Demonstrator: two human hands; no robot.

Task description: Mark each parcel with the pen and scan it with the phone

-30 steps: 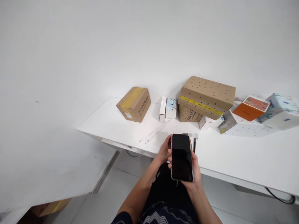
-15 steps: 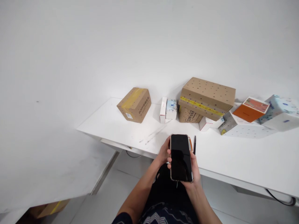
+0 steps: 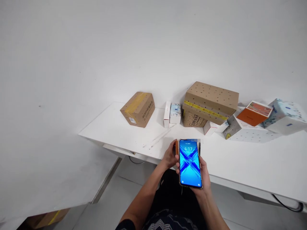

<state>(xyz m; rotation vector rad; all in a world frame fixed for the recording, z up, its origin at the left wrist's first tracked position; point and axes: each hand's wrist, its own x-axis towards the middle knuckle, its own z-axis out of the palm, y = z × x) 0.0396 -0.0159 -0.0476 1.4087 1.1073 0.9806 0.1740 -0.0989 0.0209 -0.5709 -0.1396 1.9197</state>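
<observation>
My right hand (image 3: 203,175) is closed around a smartphone (image 3: 190,166), with its fingertips curling over the phone's left edge. The phone's screen is lit blue and reads 4:17. To the left of the phone, my left hand (image 3: 169,156) is closed by a flat thing with an orange-brown edge (image 3: 177,148). Most of that thing is hidden behind the phone, so its kind cannot be made out. A dark pen (image 3: 199,149) lies on the white table at the phone's upper right, partly covered.
Along the wall on the white table (image 3: 110,127) stand a taped cardboard box (image 3: 139,110), a slim white box (image 3: 167,115) and a large cardboard box (image 3: 211,100) atop another. Farther right are an orange box (image 3: 254,114) and a blue-white carton (image 3: 287,115).
The phone's black screen has lit up. The phone has shifted slightly right, and the orange-edged thing behind it now shows on its left instead of its right.
</observation>
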